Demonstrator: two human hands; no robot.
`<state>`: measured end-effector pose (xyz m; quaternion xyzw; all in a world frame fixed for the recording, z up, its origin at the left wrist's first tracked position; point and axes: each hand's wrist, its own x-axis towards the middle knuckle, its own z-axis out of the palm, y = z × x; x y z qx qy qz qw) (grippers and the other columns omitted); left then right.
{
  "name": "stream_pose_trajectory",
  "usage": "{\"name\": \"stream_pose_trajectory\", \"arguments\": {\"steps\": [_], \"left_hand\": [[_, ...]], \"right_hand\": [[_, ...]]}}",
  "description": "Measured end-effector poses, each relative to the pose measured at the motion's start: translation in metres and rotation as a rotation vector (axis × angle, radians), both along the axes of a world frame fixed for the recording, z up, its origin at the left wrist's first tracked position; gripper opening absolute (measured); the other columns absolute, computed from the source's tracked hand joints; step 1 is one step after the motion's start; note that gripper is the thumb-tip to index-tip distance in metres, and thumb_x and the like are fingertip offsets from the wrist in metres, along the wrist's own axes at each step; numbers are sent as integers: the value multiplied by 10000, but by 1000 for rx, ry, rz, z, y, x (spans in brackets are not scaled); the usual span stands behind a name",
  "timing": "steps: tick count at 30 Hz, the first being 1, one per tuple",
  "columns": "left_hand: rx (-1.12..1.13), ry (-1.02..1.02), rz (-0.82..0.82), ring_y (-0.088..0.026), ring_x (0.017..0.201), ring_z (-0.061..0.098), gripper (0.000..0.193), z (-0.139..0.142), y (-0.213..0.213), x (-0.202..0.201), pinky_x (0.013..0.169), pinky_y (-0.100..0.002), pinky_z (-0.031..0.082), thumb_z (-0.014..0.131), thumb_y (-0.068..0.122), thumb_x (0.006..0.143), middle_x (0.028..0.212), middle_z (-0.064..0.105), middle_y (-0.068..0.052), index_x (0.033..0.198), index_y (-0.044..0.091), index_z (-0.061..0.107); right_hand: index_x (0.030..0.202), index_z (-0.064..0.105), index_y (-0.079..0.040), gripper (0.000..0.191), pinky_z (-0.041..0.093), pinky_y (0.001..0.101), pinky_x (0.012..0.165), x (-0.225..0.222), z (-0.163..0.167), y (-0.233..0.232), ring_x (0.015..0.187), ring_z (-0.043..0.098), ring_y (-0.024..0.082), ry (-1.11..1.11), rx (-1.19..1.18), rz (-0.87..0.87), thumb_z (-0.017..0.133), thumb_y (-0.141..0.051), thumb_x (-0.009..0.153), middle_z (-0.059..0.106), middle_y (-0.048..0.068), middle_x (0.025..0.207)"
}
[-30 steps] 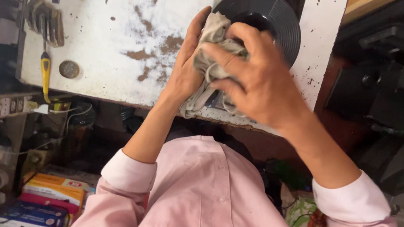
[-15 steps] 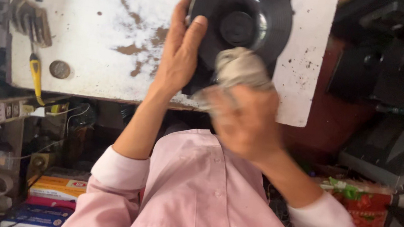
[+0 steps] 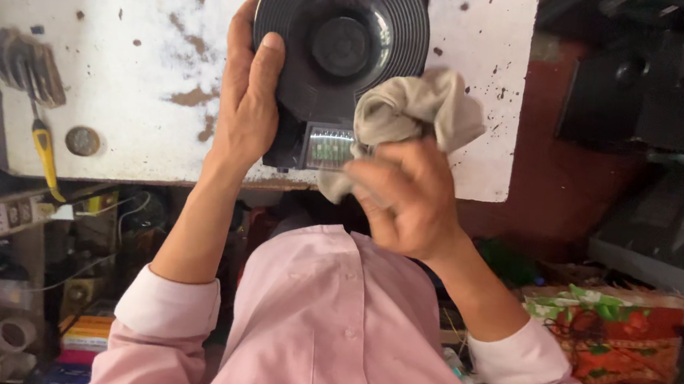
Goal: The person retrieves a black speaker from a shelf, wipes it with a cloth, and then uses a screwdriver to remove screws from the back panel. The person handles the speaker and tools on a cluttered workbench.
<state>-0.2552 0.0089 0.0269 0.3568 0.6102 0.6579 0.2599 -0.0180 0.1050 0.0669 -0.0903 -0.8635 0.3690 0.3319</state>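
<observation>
Wiping the black device at the surface's near edge.

My left hand [image 3: 247,102] grips the device [image 3: 338,56]; my right hand [image 3: 409,199], closed on the rag [image 3: 414,111], has slid off its ribbed face to the small panel, so the face looks wiped. A red-green package [image 3: 599,329] lies lower right.

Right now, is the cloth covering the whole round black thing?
No, the grey cloth is bunched in the right hand at the lower right edge of the round black device, whose ribbed face shows.
</observation>
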Motion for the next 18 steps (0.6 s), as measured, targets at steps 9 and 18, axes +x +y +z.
{"name": "stream_pose_trajectory", "arguments": {"steps": [9,18], "left_hand": [[-2,118,50,-201,1341,583,563,-1,1,4,1171,-313,473,397,407,1198,1441,589,-150,1576,-10,371],[-95,-110,103,-173,1196,601,553,21,0,10,1043,-294,499,487,365,1144,1345,636,-124,1527,-30,430]], "right_hand": [[1252,603,-2,198,540,290,861,-29,29,71,944,654,202,-6,-223,-270,611,-146,1116,677,101,1047],[1111,667,-33,166,579,321,773,44,-45,74,861,753,174,-532,-414,-286,566,-154,1062,749,100,974]]}}
